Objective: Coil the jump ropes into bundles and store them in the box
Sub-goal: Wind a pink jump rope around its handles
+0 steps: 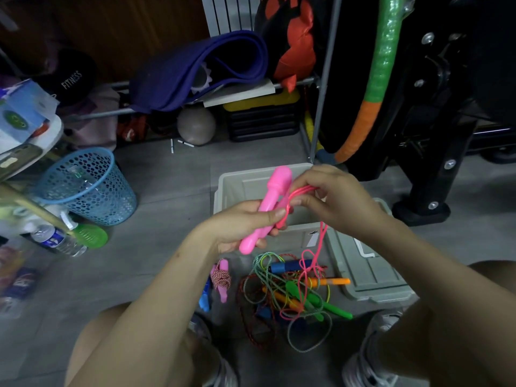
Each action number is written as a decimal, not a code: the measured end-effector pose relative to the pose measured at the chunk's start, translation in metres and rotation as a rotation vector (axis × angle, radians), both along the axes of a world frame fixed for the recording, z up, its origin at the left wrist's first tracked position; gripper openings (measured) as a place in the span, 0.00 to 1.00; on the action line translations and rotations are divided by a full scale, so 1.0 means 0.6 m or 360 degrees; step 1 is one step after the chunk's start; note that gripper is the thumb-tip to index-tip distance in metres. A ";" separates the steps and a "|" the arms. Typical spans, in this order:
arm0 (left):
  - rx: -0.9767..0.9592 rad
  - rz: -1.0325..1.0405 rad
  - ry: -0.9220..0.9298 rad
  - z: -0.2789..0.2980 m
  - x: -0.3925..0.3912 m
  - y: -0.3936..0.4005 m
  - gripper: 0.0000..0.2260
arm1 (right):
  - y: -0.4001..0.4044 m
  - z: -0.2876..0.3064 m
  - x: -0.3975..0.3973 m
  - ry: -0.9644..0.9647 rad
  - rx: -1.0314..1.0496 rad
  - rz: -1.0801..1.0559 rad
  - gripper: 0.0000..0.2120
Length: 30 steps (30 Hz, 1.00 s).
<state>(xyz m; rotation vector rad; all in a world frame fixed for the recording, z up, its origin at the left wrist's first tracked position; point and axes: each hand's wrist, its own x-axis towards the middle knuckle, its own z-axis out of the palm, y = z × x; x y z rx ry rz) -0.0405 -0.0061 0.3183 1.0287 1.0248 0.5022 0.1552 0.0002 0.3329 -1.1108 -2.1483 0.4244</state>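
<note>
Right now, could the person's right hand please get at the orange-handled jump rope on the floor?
Probably not yet: the right hand pinches the pink cord, and the orange-handled jump rope lies tangled under others.

You're looking down at a grey floor point(167, 174); a metal rack point(326, 79) holds a purple mat point(195, 71); a blue mesh basket point(89, 188) stands left; light is dim.

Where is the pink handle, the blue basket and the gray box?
pink handle point(272, 199): head view, on its middle, gripped by the left hand point(245, 227).
blue basket point(92, 191): head view, on its mesh wall.
gray box point(223, 185): head view, on its left rim.
</note>
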 end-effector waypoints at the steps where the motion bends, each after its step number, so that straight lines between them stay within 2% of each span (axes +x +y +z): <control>1: -0.0033 -0.0061 -0.0033 0.001 -0.001 -0.001 0.17 | 0.002 0.002 0.000 0.0033 -0.0004 -0.0009 0.10; 4: -0.0090 -0.0189 -0.0022 0.001 0.000 -0.004 0.19 | 0.006 0.011 -0.004 0.0128 0.0034 0.0007 0.10; 8: -0.0105 -0.0417 0.0114 -0.001 0.025 -0.017 0.17 | 0.002 0.012 -0.024 0.0000 0.0059 0.0225 0.08; 11: -0.0018 -0.0490 0.0253 0.001 0.036 -0.023 0.04 | 0.007 0.012 -0.022 -0.0045 -0.0132 0.0286 0.06; 12: 0.0044 -0.0524 0.0315 0.000 0.037 -0.023 0.03 | 0.009 0.011 -0.020 -0.0045 -0.0207 0.0290 0.06; 19: 0.0231 -0.0869 0.0502 0.015 0.028 -0.028 0.09 | 0.023 0.003 0.004 0.0067 -0.0745 0.0274 0.04; 24: 0.0265 -0.0787 0.0422 0.014 0.021 -0.029 0.08 | 0.016 -0.021 0.006 -0.0108 -0.0448 0.0272 0.07; 27: 0.0206 -0.0727 0.0292 0.009 0.022 -0.030 0.07 | 0.000 -0.035 0.001 -0.0227 -0.0386 0.0089 0.20; 30: 0.0112 -0.0654 0.0118 0.001 0.020 -0.030 0.05 | -0.006 -0.037 -0.003 -0.0203 -0.0238 -0.0010 0.25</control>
